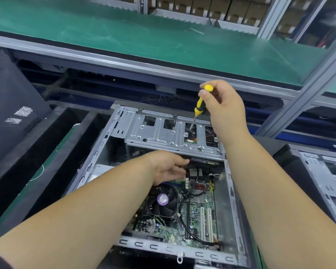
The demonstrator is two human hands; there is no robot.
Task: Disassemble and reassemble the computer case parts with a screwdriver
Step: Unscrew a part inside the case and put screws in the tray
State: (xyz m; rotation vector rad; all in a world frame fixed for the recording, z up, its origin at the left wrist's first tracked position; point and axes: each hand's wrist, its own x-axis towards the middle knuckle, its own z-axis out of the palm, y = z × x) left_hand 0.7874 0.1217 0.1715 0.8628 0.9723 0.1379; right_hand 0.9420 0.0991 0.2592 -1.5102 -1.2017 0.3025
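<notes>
Head view of an open computer case [229, 193] lying on its side at the middle of a work station, its interior facing up. The right hand [224, 109] is raised over the far end of the case and grips the yellow-and-black handle of a screwdriver [200, 104], with fingers and thumb curled round the upper handle and the yellow end cap showing above them. The shaft slants down and to the left, and its tip sits in 1 of the rectangular openings of the metal drive cage [163, 133], which spans the far end of the case; whether the tip meets a screw cannot be told. The left hand [168, 167] reaches into the case just below the cage, fingers extended and close together toward a black component [204, 164] tucked under the cage edge. The fingertips lie at that component, but whether they pinch it cannot be told.

Inside the case, a motherboard [200, 210] covers the floor. A CPU fan [162, 203] with a purple centre label sits just near the left forearm, and a black cable [184, 206] loops across the board beside 2 white expansion slots [206, 222]. A green mat [144, 39] covers the raised shelf beyond the case. A dark panel [10, 105] stands at the left, and a second open case [326, 175] lies at the right edge.
</notes>
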